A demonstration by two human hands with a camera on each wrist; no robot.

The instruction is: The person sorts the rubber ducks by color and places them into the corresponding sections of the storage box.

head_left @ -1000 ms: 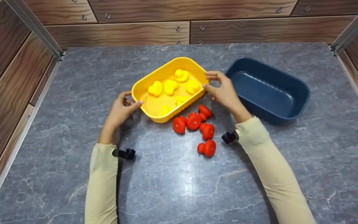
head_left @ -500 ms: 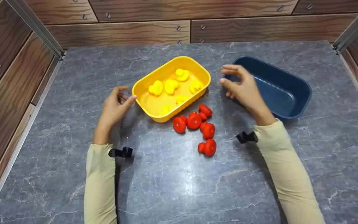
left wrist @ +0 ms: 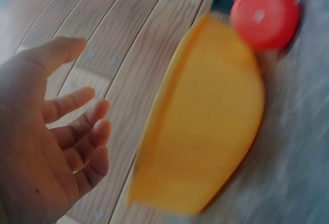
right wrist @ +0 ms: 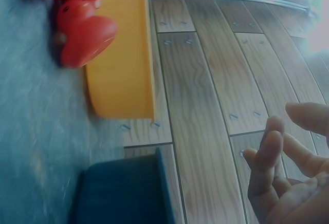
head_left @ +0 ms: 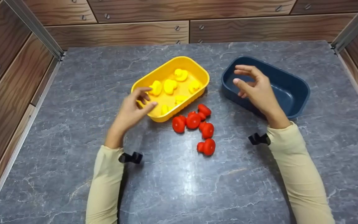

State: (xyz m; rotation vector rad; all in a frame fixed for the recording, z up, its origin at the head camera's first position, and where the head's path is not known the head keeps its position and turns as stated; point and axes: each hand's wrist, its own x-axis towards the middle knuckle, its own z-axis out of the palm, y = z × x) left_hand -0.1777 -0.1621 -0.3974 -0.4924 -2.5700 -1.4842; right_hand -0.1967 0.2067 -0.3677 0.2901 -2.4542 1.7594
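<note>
Yellow tub [head_left: 170, 90] sits mid-tabletop, tilted diagonally, holding several yellow ducks [head_left: 169, 86]. Left hand [head_left: 134, 107] hovers at the tub's near-left rim, fingers loosely curled, gripping nothing. Red ducks [head_left: 197, 124] lie clustered on the tabletop [head_left: 179, 180] just beside the tub's near edge, outside it, so colours are separated. Right hand [head_left: 255, 88] hangs over the near rim of the blue tub [head_left: 294, 93], fingers relaxed and empty. The blue tub holds nothing visible.
</note>
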